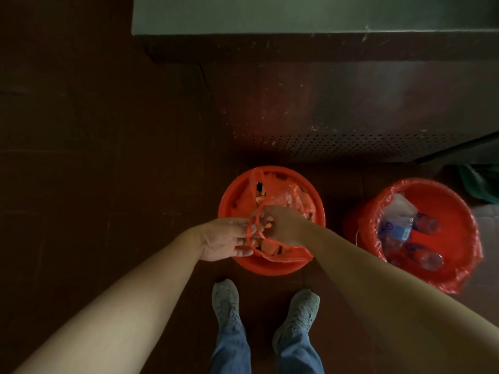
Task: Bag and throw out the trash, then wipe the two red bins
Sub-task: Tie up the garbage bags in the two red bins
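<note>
Liner bag (283,256) in the near red bin (225,201), being closed for removal: right fingers (267,220) curl round its handle loop (249,233), while left fingers (237,230) lie nearly straight with the loop hooked across their tips, apparently spreading it for a knot. Right hand (283,226) and left hand (221,238) meet over the bin's centre, so the bag, not yet lifted, gathers above its rubbish. Second red bin (437,195), just to the right, has bottles (405,230) in an untied liner (469,268).

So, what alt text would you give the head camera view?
Seen from above, a person's left hand and right hand handle the loop of a red bag in a red bin. A second lined bin to the right holds plastic bottles.
</note>
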{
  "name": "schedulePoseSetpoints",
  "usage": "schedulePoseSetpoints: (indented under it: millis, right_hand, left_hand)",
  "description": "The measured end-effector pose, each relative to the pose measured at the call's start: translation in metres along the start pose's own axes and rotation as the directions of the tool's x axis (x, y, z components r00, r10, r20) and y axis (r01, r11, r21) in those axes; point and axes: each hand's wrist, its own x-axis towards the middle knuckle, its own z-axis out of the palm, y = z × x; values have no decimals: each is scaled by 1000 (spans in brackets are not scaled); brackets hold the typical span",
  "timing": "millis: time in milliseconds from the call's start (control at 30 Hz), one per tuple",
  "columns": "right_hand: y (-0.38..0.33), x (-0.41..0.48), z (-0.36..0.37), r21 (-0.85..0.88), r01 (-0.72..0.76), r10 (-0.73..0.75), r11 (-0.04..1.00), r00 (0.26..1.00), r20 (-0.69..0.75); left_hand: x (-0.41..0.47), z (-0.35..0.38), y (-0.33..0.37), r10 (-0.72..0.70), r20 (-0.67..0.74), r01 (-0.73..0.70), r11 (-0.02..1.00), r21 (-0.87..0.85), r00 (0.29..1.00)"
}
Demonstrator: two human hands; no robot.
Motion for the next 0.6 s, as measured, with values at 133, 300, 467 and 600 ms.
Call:
schedulePoseSetpoints:
  millis: [133,300,467,600]
  right_hand:
    - [13,4,2,91,-28,35,995,997,-71]
    - [26,7,2,69,-70,85,995,963,-255]
    - [21,0,2,89,-147,170,985,915,-365]
    - [29,-5,2,328,-251,382,911,812,-441]
  left_hand:
    - [2,-6,0,-18,-66,18,1000,1,998]
    - [16,-13,7,132,-492,74,923,378,861]
    - [31,-19,12,273,-701,100,892,441,659]
    - [35,-21,9,216,-813,78,949,304,540]
